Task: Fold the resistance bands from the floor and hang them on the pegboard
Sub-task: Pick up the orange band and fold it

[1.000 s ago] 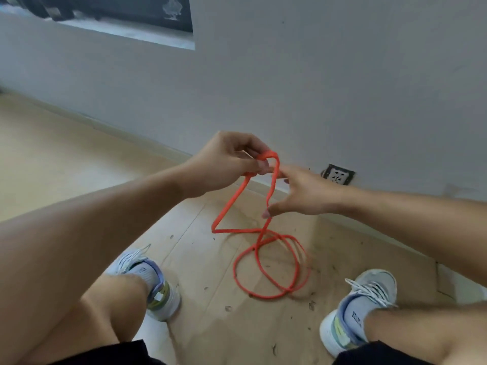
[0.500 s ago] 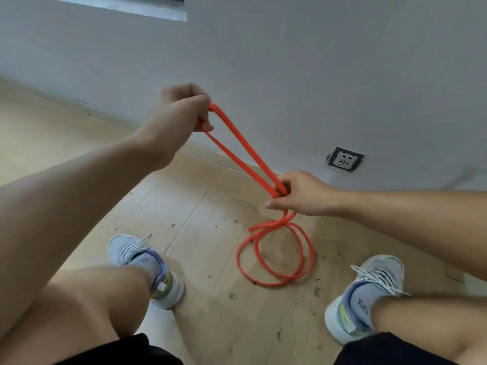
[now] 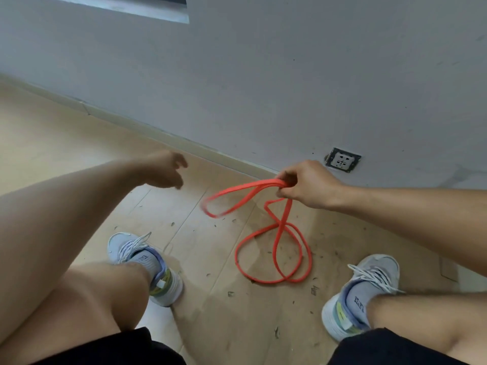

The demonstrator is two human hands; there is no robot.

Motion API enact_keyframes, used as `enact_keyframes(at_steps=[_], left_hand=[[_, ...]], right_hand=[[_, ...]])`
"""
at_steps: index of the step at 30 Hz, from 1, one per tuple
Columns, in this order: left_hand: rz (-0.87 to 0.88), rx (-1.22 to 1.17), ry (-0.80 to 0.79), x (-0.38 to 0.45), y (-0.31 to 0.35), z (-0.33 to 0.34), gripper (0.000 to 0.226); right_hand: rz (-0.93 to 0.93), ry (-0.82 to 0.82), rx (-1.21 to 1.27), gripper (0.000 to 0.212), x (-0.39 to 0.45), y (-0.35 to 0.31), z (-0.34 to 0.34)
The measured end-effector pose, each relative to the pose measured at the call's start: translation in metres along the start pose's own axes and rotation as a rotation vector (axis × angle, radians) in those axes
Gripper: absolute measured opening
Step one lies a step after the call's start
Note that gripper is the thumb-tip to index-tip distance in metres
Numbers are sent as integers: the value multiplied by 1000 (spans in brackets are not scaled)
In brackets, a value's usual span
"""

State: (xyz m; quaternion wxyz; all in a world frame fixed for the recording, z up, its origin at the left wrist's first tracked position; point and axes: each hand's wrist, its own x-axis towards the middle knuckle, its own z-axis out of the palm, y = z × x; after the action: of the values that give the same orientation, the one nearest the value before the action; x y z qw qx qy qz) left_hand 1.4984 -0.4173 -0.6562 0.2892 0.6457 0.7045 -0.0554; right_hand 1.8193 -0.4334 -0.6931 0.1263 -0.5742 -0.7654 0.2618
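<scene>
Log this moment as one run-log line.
phase: folding | right hand: grips gathered orange resistance band | left hand: free, blurred, holds nothing | band: one loop in air, rest coiled on floor | pegboard: not in view

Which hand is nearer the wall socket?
Right. The right hand grips the orange band just left of and below the wall socket; the left hand hangs far off to its left, holding nothing.

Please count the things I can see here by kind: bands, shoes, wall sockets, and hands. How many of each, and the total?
Orange rubber resistance band: 1
Light grey lace-up sports shoes: 2
White wall socket in a dark frame: 1
Bare hands, left hand and right hand: 2
Total: 6
</scene>
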Motion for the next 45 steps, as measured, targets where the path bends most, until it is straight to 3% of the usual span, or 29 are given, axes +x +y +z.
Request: enact_keyframes(at_steps=[5,9,12,17,23,26,31,35,39,45], left_hand=[[385,-167,-111,-29,76,5,77],[491,-49,-27,-36,103,13,48],[526,41,42,-35,103,19,29],[610,39,174,-41,103,10,18],[551,-383,362,-43,78,-16,18],[466,-527,407,-35,55,-24,24],[289,-409,267,-21,21,-18,19],[205,-314,50,-16,14,-3,37],[264,-341,11,-19,29,6,55],[498,-362,17,-38,73,12,27]], right_hand=[[-127,6,157,38,-11,-37,-1],[-155,67,240,45,-17,-50,-5],[-157,44,223,49,-20,-52,-6],[-123,-57,173,37,-16,-42,-4],[15,-283,2,18,-7,7,5],[91,-290,-11,14,-5,24,7],[142,-125,208,23,-1,16,0],[46,-23,297,18,-1,-6,-14],[-130,31,237,25,-4,-37,-27],[-213,94,316,39,-11,-66,-33]])
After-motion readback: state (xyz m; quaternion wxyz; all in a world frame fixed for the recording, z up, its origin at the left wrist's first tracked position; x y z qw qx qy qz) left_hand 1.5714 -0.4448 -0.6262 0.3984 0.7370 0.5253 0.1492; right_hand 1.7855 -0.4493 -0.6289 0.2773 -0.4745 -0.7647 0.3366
